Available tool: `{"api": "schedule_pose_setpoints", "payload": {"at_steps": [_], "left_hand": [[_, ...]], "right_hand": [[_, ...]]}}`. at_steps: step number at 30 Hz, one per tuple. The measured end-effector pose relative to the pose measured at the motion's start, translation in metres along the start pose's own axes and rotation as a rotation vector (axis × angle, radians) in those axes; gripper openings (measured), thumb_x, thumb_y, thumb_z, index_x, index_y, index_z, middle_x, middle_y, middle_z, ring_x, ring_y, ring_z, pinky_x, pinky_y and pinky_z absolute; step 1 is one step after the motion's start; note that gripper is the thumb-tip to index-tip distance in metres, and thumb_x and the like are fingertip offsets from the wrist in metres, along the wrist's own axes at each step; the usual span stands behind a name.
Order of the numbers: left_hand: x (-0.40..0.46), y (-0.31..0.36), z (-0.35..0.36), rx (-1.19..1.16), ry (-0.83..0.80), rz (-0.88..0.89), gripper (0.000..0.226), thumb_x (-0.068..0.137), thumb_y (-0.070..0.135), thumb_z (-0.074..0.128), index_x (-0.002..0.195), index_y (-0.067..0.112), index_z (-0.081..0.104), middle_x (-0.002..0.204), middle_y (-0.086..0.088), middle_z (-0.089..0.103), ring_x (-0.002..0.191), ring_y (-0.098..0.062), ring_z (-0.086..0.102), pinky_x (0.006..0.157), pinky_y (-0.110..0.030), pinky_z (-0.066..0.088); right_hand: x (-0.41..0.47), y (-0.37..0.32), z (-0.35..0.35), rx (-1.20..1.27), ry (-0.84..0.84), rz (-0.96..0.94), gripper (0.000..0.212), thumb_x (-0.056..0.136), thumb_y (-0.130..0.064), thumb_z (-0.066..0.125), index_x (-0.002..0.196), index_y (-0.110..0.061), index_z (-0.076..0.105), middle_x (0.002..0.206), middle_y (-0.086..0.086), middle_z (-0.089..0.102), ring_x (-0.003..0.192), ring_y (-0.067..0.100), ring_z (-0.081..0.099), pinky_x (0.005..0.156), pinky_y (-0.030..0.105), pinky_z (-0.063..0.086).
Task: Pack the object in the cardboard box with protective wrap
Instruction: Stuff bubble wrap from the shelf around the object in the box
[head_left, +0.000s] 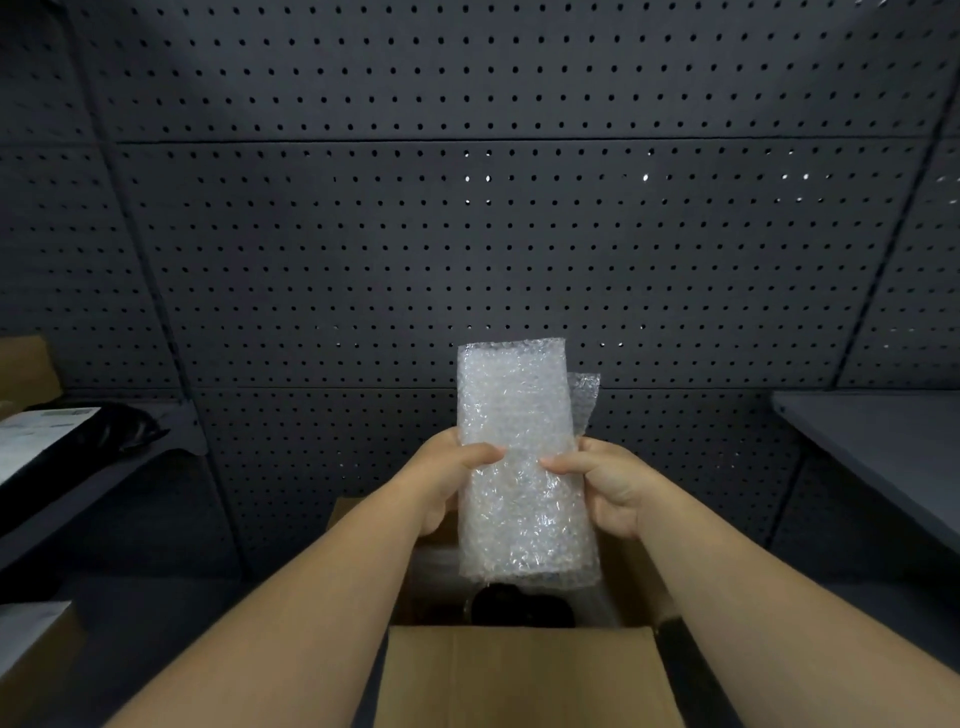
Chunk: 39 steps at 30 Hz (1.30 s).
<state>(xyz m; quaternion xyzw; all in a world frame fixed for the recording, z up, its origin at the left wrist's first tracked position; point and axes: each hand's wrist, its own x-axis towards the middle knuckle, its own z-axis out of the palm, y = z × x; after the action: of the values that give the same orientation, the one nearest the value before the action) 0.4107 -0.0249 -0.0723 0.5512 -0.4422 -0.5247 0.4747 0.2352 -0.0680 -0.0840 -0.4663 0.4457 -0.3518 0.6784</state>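
Both hands hold the bundle (522, 457) upright above the open box (524, 675). The left hand (441, 478) grips its left edge and the right hand (608, 483) grips its right edge; on each, the thumb presses the near face and the fingers curl behind, out of view. The bundle is a tall, flattened rectangle of clear bubble wrap, dimpled and glossy, with a loose flap (584, 400) projecting at the upper right. Whether the object is inside it cannot be told. The long axis is vertical, and the lower end hangs directly over the box opening, not yet inside. The hands are level with each other at the bundle's middle, neither nearer the box. The box is plain brown corrugated cardboard with its near flap folded toward the camera. A dark rounded shape (519, 608) lies in the interior. The next move is judged to be a straight descent into the opening.
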Motion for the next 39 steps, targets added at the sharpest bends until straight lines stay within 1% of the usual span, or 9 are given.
{"api": "schedule_pose_setpoints", "payload": {"at_steps": [5, 11, 17, 25, 29, 32, 34, 37, 39], "left_hand": [[0.012, -0.008, 0.004, -0.075, -0.065, -0.082, 0.026, 0.092, 0.003, 0.052, 0.115, 0.015, 0.058, 0.112, -0.01, 0.068, 0.103, -0.027, 0.065, 0.086, -0.042, 0.053], [0.017, -0.015, -0.008, -0.13, -0.146, -0.093, 0.036, 0.094, -0.001, 0.046, 0.121, 0.021, 0.054, 0.12, -0.011, 0.065, 0.113, -0.033, 0.061, 0.094, -0.052, 0.049], [0.026, -0.015, -0.021, -0.165, -0.142, -0.051, 0.033, 0.088, -0.009, 0.053, 0.114, 0.011, 0.06, 0.099, -0.008, 0.072, 0.087, -0.022, 0.07, 0.078, -0.039, 0.058], [0.04, -0.017, -0.029, -0.091, -0.213, -0.095, 0.041, 0.09, -0.015, 0.043, 0.115, 0.01, 0.064, 0.103, -0.012, 0.069, 0.093, -0.028, 0.067, 0.08, -0.043, 0.056], [0.045, -0.016, -0.028, 0.065, -0.243, -0.116, 0.036, 0.092, -0.004, 0.049, 0.08, 0.02, 0.073, 0.082, -0.004, 0.07, 0.071, -0.019, 0.066, 0.066, -0.033, 0.056], [0.049, -0.016, -0.028, 0.093, -0.203, -0.081, 0.045, 0.093, -0.003, 0.049, 0.064, 0.022, 0.072, 0.076, -0.003, 0.069, 0.069, -0.021, 0.063, 0.06, -0.03, 0.053], [0.053, -0.018, -0.029, 0.121, -0.154, -0.04, 0.042, 0.092, -0.006, 0.047, 0.066, 0.018, 0.069, 0.076, -0.004, 0.069, 0.067, -0.023, 0.062, 0.061, -0.032, 0.052], [0.058, -0.024, -0.036, 0.198, -0.032, 0.059, 0.052, 0.088, -0.014, 0.041, 0.062, 0.021, 0.069, 0.07, 0.003, 0.068, 0.068, -0.021, 0.062, 0.068, -0.035, 0.052], [0.061, -0.025, -0.04, 0.333, -0.024, 0.091, 0.061, 0.086, -0.02, 0.039, 0.063, 0.025, 0.073, 0.081, 0.011, 0.064, 0.081, -0.019, 0.061, 0.084, -0.036, 0.052]], "right_hand": [[0.019, 0.001, -0.012, -0.008, -0.04, 0.03, 0.026, 0.084, 0.003, 0.063, 0.108, -0.007, 0.06, 0.105, 0.015, 0.071, 0.092, 0.029, 0.068, 0.08, 0.042, 0.054], [0.034, 0.002, -0.017, 0.036, -0.105, 0.02, 0.032, 0.085, 0.008, 0.06, 0.107, -0.015, 0.059, 0.108, 0.014, 0.069, 0.096, 0.03, 0.067, 0.082, 0.045, 0.055], [0.043, 0.003, -0.016, 0.111, -0.213, -0.008, 0.036, 0.081, 0.014, 0.056, 0.111, -0.005, 0.06, 0.101, 0.015, 0.071, 0.09, 0.029, 0.07, 0.081, 0.043, 0.057], [0.047, 0.0, -0.015, 0.077, -0.259, -0.036, 0.019, 0.089, 0.008, 0.051, 0.092, -0.001, 0.067, 0.086, 0.016, 0.072, 0.068, 0.019, 0.073, 0.061, 0.028, 0.06], [0.051, 0.001, -0.019, 0.006, -0.234, -0.034, 0.022, 0.089, 0.011, 0.049, 0.079, -0.002, 0.065, 0.071, 0.009, 0.071, 0.059, 0.016, 0.068, 0.058, 0.026, 0.058], [0.056, 0.001, -0.019, -0.018, -0.228, -0.047, 0.035, 0.087, 0.013, 0.048, 0.065, -0.009, 0.065, 0.069, 0.007, 0.067, 0.059, 0.018, 0.065, 0.056, 0.027, 0.055], [0.057, -0.001, -0.017, -0.008, -0.18, -0.051, 0.042, 0.084, 0.015, 0.048, 0.062, -0.013, 0.068, 0.073, 0.008, 0.067, 0.062, 0.019, 0.066, 0.057, 0.029, 0.056], [0.057, -0.007, -0.021, 0.085, -0.125, -0.066, 0.037, 0.087, 0.015, 0.041, 0.088, -0.01, 0.068, 0.098, 0.011, 0.068, 0.084, 0.024, 0.065, 0.066, 0.035, 0.055], [0.058, -0.012, -0.023, 0.038, -0.074, -0.131, 0.038, 0.093, 0.004, 0.033, 0.099, -0.014, 0.067, 0.116, 0.01, 0.064, 0.106, 0.027, 0.061, 0.083, 0.039, 0.051]]}}
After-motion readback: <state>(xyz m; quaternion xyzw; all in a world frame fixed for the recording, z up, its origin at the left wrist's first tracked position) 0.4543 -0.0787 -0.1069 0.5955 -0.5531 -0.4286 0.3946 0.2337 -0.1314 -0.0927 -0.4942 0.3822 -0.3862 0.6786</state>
